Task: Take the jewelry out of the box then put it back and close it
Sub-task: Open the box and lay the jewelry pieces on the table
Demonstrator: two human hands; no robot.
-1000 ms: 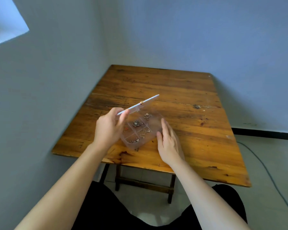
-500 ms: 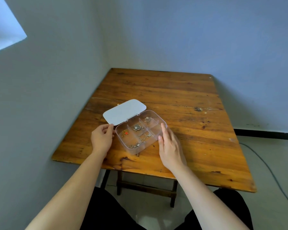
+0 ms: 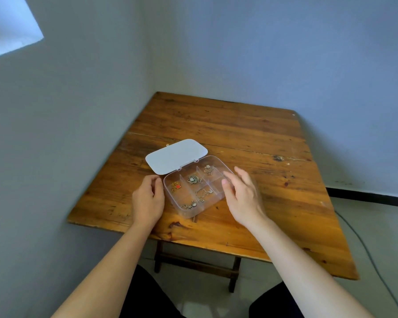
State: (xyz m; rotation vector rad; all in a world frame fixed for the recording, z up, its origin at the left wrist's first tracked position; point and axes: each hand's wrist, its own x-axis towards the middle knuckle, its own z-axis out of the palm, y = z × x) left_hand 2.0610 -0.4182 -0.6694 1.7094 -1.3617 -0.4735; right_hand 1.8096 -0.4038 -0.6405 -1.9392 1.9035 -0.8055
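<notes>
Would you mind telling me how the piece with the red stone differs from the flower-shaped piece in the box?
The red-stone piece lies in the box's far-left compartment, next to the left hand; the flower-shaped piece lies in the far-right one, near the right hand. The first shows a bright red centre in gold; the second looks pale and brownish, without red. Both are small, each alone in its compartment, untouched.

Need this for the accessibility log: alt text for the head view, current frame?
A clear plastic compartment box lies open on a worn wooden table, its white lid flipped flat behind it and small metal jewelry pieces inside. The left hand and right hand flank the box, holding nothing.
</notes>
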